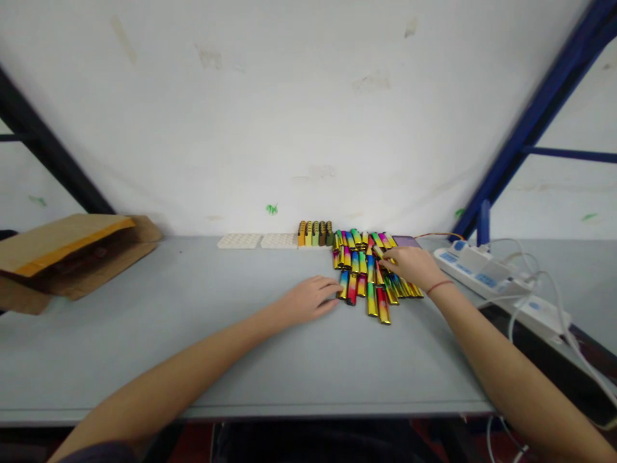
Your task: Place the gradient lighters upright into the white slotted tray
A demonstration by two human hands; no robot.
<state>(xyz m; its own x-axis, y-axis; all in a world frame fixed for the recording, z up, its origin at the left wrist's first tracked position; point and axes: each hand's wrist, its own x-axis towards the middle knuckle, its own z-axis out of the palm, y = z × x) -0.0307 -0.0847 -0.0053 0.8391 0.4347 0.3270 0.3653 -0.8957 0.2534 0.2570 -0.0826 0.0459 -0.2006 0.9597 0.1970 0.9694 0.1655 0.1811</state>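
Many small, shiny, flat tubes (pixel 371 299) in gold with red, blue, green and pink fades lie in a loose spread on the grey table. At the left edge of this spread rests my left hand (pixel 308 299); its fingers and thumb are apart, with the fingertips close to a blue-and-gold tube (pixel 344 283). My right hand (pixel 413 265) reaches over the right part of the spread. Its fingers are closed at a tube (pixel 378 251), partly hidden by them. Behind the spread's left side stands a block of upright yellow-to-dark tubes (pixel 315 234) in neat rows.
Two white trays with holes (pixel 240 241) lie by the wall, left of the upright block. An open brown paper bag (pixel 72 251) is at the far left. A white power strip (pixel 496 283) with loose cables runs along the right. A purple flat object (pixel 406 241) lies behind my right hand.
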